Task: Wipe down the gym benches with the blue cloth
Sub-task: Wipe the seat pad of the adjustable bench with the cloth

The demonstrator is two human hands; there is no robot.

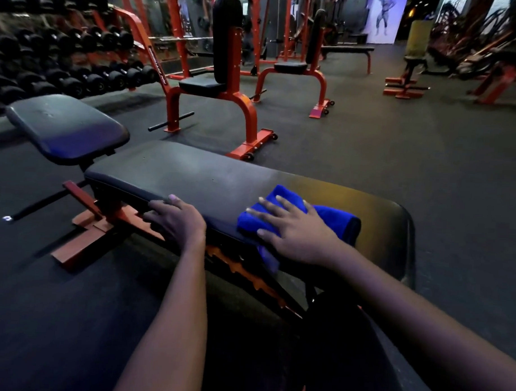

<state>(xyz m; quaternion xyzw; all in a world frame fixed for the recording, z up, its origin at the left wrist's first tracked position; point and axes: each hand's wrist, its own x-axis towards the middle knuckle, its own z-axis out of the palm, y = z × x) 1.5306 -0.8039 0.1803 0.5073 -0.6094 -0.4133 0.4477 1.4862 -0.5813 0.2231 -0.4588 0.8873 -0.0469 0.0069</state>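
Observation:
A black padded gym bench (193,175) on an orange frame runs across the middle of the view, with a separate raised seat pad (66,124) at its left end. A folded blue cloth (335,220) lies on the right part of the long pad, one corner hanging over the near edge. My right hand (293,228) is pressed flat on the cloth with fingers spread. My left hand (177,219) rests on the near edge of the pad, fingers curled over it, holding no cloth.
Two orange upright seated benches (223,77) (311,59) stand behind on the dark rubber floor. A dumbbell rack (65,57) lines the left wall. A flat bench (346,49) and more orange machines (407,80) are at the back right.

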